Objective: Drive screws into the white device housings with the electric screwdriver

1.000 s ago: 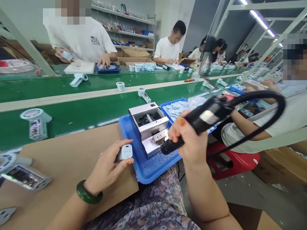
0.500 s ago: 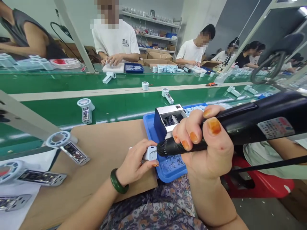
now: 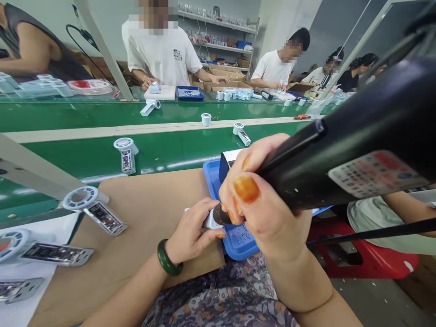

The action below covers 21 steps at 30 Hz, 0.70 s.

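Observation:
My left hand [image 3: 189,234], with a green bangle at the wrist, is closed around a light-blue handheld fan [image 3: 210,221]; most of the fan is hidden by the fingers. My right hand [image 3: 269,209] grips a black electric screwdriver [image 3: 340,136]. The screwdriver's nose meets the end of the fan's handle, and its bit is out of sight. Just below lies a blue tray [image 3: 235,255] with small loose screws. Behind my right hand a white and dark box [image 3: 227,158] shows in part.
Fan bodies with bare circuit boards lie at left, one fan [image 3: 105,218] on the brown board [image 3: 146,195]. Other fans sit on the green conveyor belt [image 3: 170,150]. Co-workers sit across it. A red stool [image 3: 381,259] stands at right, with another person's arm above it.
My right hand and the screwdriver have moved left and nearer to the fan, covering more of the tray and box. My left hand stays put. The co-worker opposite has spread their arms.

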### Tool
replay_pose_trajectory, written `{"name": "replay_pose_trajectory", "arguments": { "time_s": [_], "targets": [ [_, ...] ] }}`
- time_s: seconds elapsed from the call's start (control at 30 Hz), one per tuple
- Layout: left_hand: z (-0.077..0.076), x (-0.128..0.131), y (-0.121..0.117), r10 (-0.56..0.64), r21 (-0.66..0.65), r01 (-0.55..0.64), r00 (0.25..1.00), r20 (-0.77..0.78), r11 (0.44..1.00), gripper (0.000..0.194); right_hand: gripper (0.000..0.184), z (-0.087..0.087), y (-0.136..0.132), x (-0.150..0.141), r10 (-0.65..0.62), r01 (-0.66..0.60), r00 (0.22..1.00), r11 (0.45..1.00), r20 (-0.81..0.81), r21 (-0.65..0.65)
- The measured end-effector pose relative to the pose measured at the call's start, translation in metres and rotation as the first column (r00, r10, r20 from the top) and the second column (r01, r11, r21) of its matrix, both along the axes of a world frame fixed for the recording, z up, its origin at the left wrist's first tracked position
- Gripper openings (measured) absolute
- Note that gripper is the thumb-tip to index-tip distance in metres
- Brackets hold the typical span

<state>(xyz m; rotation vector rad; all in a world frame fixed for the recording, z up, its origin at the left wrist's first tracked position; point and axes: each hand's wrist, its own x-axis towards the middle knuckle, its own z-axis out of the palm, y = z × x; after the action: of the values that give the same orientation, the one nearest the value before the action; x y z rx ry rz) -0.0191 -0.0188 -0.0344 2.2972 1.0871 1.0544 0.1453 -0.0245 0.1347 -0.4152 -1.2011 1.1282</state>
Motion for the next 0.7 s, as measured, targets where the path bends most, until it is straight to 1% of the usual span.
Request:
{"name": "replay_pose_trajectory", "arguments": {
  "time_s": [0.07,0.13,0.17,0.2,0.27,0.3,0.37,0.4,0.47,0.53,0.57,0.63,0.7],
  "targets": [
    [-0.002,-0.001,0.001,0.030,-0.014,-0.029,1.000,0.004,0.999,0.037,0.018,0.003,0.002,-0.005,-0.047,0.044,0.999,0.991,0.023,0.126],
    [-0.003,-0.002,0.003,0.061,-0.025,-0.061,0.998,0.019,0.998,0.039,0.027,0.003,0.005,-0.011,-0.104,0.095,0.994,0.962,0.022,0.257],
    [-0.003,-0.003,0.004,0.071,-0.024,-0.070,0.997,0.029,0.997,0.041,0.028,0.002,0.007,-0.014,-0.097,0.090,0.995,0.961,0.012,0.263],
    [-0.003,-0.004,0.004,0.075,-0.015,-0.075,0.996,0.042,0.997,0.044,0.026,0.000,0.010,-0.017,-0.069,0.068,0.998,0.972,-0.001,0.224],
    [-0.003,-0.007,0.004,0.065,0.026,-0.067,0.995,0.080,0.997,0.049,0.020,-0.006,0.015,-0.022,-0.024,0.031,0.998,0.994,-0.061,0.104],
    [-0.003,-0.010,0.004,0.053,0.045,-0.058,0.993,0.102,0.997,0.049,0.020,-0.010,0.018,-0.022,-0.021,0.027,0.995,0.998,-0.101,0.060],
    [-0.004,-0.018,0.009,0.026,0.060,-0.034,0.992,0.125,0.998,0.045,0.022,-0.020,0.025,-0.015,-0.054,0.058,0.986,0.998,-0.156,0.024],
    [-0.005,-0.024,0.017,0.025,0.054,-0.031,0.993,0.116,0.998,0.042,0.025,-0.026,0.029,-0.006,-0.080,0.084,0.981,0.996,-0.176,0.013],
    [-0.002,-0.035,0.045,0.046,0.074,-0.049,0.998,0.049,0.996,0.040,0.033,-0.039,0.032,0.021,-0.159,0.160,0.966,0.987,-0.205,-0.009],
    [0.006,-0.045,0.088,0.109,0.172,-0.097,0.992,-0.057,0.980,0.039,0.037,-0.054,0.030,0.054,-0.268,0.270,0.939,0.963,-0.215,-0.020],
    [0.011,-0.049,0.113,0.139,0.243,-0.104,0.982,-0.130,0.964,0.042,0.037,-0.063,0.027,0.070,-0.320,0.321,0.925,0.947,-0.204,-0.032],
    [0.022,-0.055,0.166,0.182,0.353,-0.086,0.951,-0.251,0.932,0.060,0.040,-0.081,0.021,0.097,-0.398,0.390,0.905,0.917,-0.151,-0.082],
    [0.029,-0.057,0.214,0.188,0.389,-0.052,0.929,-0.319,0.920,0.073,0.047,-0.098,0.017,0.114,-0.430,0.418,0.900,0.899,-0.077,-0.132]
  ]
}}
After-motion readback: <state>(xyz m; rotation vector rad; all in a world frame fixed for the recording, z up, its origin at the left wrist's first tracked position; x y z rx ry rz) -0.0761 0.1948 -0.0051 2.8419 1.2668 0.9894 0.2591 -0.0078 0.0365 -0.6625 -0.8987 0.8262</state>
